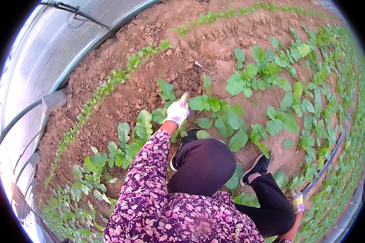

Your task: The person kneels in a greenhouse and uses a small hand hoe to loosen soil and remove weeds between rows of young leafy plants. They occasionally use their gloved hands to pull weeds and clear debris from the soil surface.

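My left hand [177, 112], in a white patterned glove, is closed around the handle of a small hand hoe [197, 79]. The hoe's metal head rests at the soil surface, where loose clods meet smoother, cracked ground. Broad-leaved green plants [223, 117] grow just right of this hand, and a lobed leaf [166, 89] stands at its upper left. My right hand [297, 203], in a yellow and white glove, is low at the right, beside my bent knee and near more leaves; its fingers are partly hidden, so its grip does not show.
A curved row of small seedlings [94, 100] runs along the left. Beyond it are the greenhouse's plastic film wall [57, 39] and a concrete block [54, 101]. A dark hose [334, 158] lies among dense plants at the right. My shoes [259, 165] are between plants.
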Tool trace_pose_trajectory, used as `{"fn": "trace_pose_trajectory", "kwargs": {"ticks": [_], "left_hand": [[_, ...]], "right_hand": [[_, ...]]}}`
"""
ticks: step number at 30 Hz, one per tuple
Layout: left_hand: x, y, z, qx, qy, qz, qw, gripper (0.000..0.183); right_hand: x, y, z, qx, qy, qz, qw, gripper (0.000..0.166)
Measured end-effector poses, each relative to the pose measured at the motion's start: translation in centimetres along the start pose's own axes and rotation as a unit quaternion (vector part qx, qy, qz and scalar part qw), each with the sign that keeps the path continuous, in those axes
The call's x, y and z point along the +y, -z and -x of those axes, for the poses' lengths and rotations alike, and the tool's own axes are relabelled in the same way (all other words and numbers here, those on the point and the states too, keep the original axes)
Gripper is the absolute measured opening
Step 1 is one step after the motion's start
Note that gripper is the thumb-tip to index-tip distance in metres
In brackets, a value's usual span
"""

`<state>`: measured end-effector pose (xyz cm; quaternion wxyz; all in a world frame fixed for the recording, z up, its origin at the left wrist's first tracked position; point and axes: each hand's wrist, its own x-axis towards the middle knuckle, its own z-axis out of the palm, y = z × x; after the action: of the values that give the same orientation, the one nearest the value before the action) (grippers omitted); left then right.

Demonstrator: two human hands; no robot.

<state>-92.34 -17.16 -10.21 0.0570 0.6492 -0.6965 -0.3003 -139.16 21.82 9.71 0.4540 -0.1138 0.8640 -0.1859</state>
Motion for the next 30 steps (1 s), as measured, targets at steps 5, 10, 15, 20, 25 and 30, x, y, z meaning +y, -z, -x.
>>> {"fn": "trace_pose_trajectory", "kwargs": {"ticks": [5, 10, 15, 20, 25, 30], "left_hand": [[3.7, 0.9, -4.8, 0.018, -0.072, -0.056, 0.996, 0.046], [6.8, 3.2, -13.9, 0.043, -0.066, -0.064, 0.995, 0.036], [8.3, 6.2, -19.7, 0.013, -0.052, -0.083, 0.995, 0.039], [5.0, 7.5, -19.1, -0.029, -0.040, -0.100, 0.994, 0.042], [-0.9, 8.6, -16.4, 0.014, -0.007, -0.109, 0.994, 0.039], [-5.3, 10.1, -11.3, 0.030, -0.006, -0.153, 0.988, 0.036]], "right_hand": [[2.5, 1.1, -1.2, 0.008, -0.012, -0.022, 1.000, 0.029], [0.6, 0.6, -0.6, 0.011, -0.049, -0.040, 0.998, 0.034], [0.4, 0.7, -1.4, 0.014, -0.071, -0.035, 0.997, 0.032], [-0.4, 0.4, -1.4, 0.055, -0.056, 0.003, 0.997, 0.029], [-0.6, 0.3, -1.6, 0.037, -0.039, 0.018, 0.998, 0.027], [-1.4, -0.2, -1.6, 0.023, -0.046, -0.018, 0.998, 0.027]]}}
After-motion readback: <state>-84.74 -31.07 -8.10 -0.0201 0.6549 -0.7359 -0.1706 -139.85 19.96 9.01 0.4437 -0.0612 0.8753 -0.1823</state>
